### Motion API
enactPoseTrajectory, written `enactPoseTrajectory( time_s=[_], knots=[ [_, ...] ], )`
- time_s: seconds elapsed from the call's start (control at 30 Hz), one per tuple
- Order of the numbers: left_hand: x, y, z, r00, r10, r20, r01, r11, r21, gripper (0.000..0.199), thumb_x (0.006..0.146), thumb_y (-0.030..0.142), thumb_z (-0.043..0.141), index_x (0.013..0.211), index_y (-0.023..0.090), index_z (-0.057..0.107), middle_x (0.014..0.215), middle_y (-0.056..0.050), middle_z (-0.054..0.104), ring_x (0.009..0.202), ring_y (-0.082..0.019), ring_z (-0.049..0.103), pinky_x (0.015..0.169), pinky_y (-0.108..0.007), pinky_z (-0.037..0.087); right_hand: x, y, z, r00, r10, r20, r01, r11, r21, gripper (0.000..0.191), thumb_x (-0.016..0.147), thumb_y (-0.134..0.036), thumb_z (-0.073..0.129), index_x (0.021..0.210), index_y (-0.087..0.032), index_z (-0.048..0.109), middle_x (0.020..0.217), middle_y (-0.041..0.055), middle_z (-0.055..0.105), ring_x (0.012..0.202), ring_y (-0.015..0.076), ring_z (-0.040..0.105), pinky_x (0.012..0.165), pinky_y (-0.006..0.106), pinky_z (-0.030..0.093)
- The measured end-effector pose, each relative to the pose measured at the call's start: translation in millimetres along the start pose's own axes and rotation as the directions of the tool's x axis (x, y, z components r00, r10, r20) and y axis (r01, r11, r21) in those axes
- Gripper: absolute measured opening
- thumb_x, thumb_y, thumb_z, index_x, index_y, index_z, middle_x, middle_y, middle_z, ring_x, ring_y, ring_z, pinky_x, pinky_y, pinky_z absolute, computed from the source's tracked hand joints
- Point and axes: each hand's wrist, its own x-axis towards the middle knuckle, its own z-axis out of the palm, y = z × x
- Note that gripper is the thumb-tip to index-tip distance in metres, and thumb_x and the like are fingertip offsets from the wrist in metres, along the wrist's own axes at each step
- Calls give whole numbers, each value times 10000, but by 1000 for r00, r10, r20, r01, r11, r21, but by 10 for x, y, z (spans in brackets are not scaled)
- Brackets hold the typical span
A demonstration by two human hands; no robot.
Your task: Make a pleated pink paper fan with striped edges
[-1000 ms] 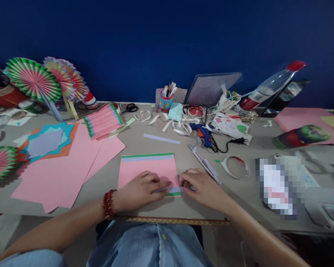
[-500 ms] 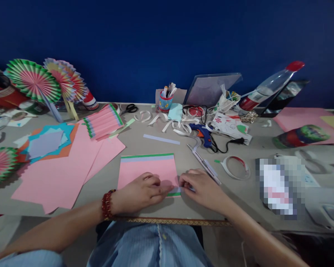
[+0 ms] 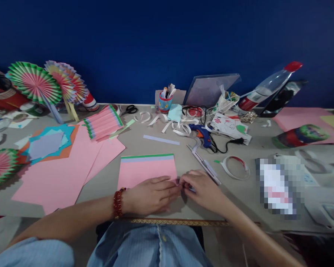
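Observation:
A pink sheet of paper (image 3: 147,172), edged along its far side with green and lavender strips, lies flat before me. My left hand (image 3: 153,194) is laid flat over its near edge, fingers stretched to the right and covering the near strips. At the near right corner, my right hand (image 3: 199,189) has curled fingers pinched together. A bit of lavender paper strip (image 3: 192,190) shows under them, past the sheet's edge. The fingertips of both hands almost meet there. Beyond the sheet lies a loose lavender strip (image 3: 161,139). A long slim metal tool (image 3: 203,164) rests right of it.
Pink sheets (image 3: 58,178) and a pleated pink paper (image 3: 103,122) lie left, near paper fans (image 3: 35,83). Further back are black-handled scissors (image 3: 131,109), a pen cup (image 3: 165,102) and a blue glue gun (image 3: 202,133). A tape roll (image 3: 235,167) and a tilted bottle (image 3: 267,89) are right.
My left hand has slid right along the near edge, flattening its fingers and covering the green and lavender strip ends there. My right hand has barely moved.

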Motion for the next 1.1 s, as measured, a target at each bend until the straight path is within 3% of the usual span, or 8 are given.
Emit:
enactPoseTrajectory(
  time_s=[0.17,0.37,0.57,1.1],
  knots=[
    [13,50,71,996,-24,84,28,999,-45,569,1010,463,404,1406,63,488,1477,-141,495,1349,-247,445,1176,-365,313,-6,-15,-17,1000,6,-5,-6,1000,3,83,840,-150,632,900,-208,630,784,-3,665,836,193,593,813,317,369],
    [-11,50,98,999,-17,43,19,999,-45,583,1008,465,411,1397,37,488,1437,-141,532,1343,-250,448,1180,-374,316,-69,-30,-25,998,49,-24,-50,998,-33,59,859,-181,641,909,-212,641,802,11,677,828,202,602,783,317,379],
    [4,47,74,999,-14,45,16,999,-35,538,1022,448,382,1398,80,495,1436,-131,535,1328,-232,463,1158,-368,331,-171,-42,13,993,88,-74,-91,995,-48,42,857,-194,673,840,-208,637,746,3,646,768,196,584,747,312,365],
    [22,66,115,998,-45,44,49,993,-104,536,1007,487,403,1365,107,525,1444,-138,529,1321,-232,468,1156,-376,312,-288,-27,165,965,-21,-260,43,996,79,179,941,-197,533,801,-212,643,799,37,675,802,199,584,758,332,383]
  ],
)
